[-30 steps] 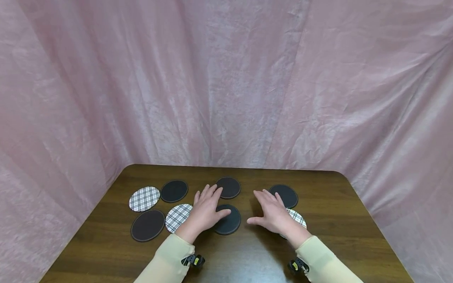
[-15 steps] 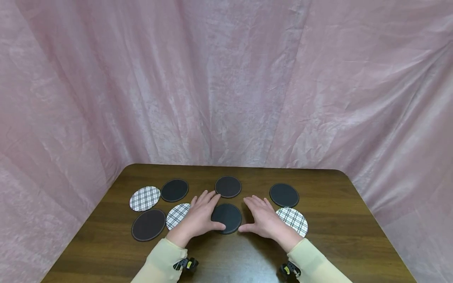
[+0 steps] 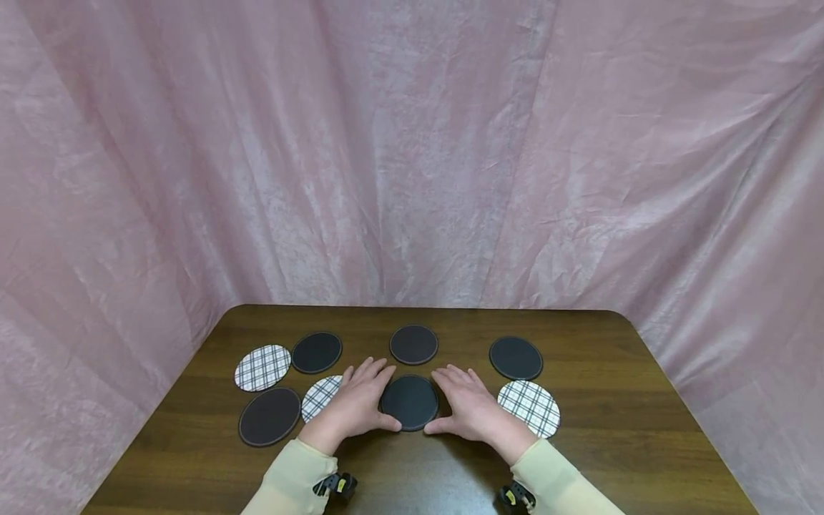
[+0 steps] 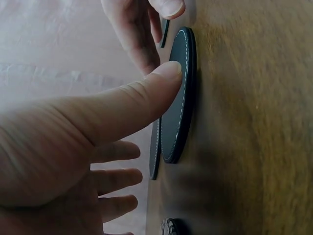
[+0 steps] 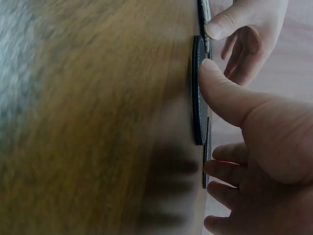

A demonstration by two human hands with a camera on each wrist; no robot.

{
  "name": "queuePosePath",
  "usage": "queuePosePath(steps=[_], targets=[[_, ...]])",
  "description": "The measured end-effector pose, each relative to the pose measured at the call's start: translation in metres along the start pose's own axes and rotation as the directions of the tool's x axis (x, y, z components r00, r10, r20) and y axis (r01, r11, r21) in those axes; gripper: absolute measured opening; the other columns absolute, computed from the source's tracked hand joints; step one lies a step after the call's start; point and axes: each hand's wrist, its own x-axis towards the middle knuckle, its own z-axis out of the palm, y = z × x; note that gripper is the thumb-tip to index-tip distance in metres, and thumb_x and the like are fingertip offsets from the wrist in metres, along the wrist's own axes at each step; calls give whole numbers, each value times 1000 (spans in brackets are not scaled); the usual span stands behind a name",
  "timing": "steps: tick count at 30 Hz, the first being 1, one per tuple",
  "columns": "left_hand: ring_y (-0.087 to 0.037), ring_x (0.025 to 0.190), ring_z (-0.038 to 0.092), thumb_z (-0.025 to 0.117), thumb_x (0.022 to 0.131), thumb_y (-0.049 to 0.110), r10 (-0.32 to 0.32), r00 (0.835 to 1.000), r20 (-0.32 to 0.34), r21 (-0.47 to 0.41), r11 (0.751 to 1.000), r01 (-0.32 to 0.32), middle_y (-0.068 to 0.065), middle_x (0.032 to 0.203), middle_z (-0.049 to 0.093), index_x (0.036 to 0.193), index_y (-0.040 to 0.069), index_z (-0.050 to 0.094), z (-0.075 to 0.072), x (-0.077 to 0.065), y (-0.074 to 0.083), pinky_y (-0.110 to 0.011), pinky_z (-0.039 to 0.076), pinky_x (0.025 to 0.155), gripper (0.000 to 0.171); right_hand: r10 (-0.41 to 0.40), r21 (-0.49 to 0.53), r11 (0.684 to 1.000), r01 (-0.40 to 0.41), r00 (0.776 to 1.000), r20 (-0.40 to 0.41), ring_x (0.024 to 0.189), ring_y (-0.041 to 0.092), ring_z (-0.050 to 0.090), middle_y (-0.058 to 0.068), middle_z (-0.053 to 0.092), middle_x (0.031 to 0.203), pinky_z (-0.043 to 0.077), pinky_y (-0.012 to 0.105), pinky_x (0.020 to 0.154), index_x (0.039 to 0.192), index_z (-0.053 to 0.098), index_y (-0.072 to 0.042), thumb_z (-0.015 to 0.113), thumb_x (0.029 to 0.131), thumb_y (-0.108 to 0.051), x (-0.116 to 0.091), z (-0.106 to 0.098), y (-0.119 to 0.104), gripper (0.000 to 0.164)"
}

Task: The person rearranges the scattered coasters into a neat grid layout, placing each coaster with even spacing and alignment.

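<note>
A round dark coaster (image 3: 410,403) with a stitched edge lies flat on the table between my two hands. My left hand (image 3: 352,409) is at its left side, fingers spread and pointing forward. At its right side is my right hand (image 3: 471,409), thumb held apart from the fingers. Both thumbs come close to the coaster's near edge; whether they touch it I cannot tell. In the left wrist view the same dark coaster (image 4: 172,129) is seen edge-on behind the thumb. Part of a plaid coaster (image 3: 318,397) is hidden by the left hand.
Behind the middle coaster lies a dark brown coaster (image 3: 414,345). On the right are a black coaster (image 3: 516,357) and a plaid coaster (image 3: 529,409). Farther left lie a plaid coaster (image 3: 262,368), a black one (image 3: 317,352) and a brown one (image 3: 270,417). Pink curtain (image 3: 412,157) hangs behind the wooden table (image 3: 631,429).
Both hands have moved down and closer around the middle coaster, the right hand moving left off the coasters on the right. The coasters look unmoved.
</note>
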Motion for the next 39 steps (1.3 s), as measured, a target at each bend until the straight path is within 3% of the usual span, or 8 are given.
queuePosePath(steps=[11, 27, 39], targets=[[-50, 152, 41, 105, 75, 40, 16, 1000, -3, 65, 998, -16, -26, 159, 52, 150, -2, 63, -1, -1, 0, -74, 26, 123, 95, -2, -26, 1000, 2, 1000, -1, 154, 47, 43, 26, 55, 157, 28, 68, 125, 150, 60, 6, 99, 83, -43, 3, 5, -2, 92], [-47, 137, 51, 106, 72, 39, 38, 999, -22, 82, 996, -36, -24, 143, 59, 142, -3, 68, 3, 0, -2, -68, 32, 121, 90, 0, -40, 999, 0, 1000, -20, 150, 47, 47, 25, 58, 151, 31, 66, 125, 142, 65, 7, 100, 83, -41, 9, 9, -2, 84], [-44, 130, 53, 108, 70, 35, 14, 1000, -24, 12, 1000, -13, -22, 137, 59, 140, -5, 68, 3, 0, 0, -59, 48, 109, 90, 2, -46, 999, -3, 999, -33, 142, 45, 52, 24, 60, 145, 34, 63, 124, 138, 67, 7, 102, 79, -39, 11, 9, -4, 82]])
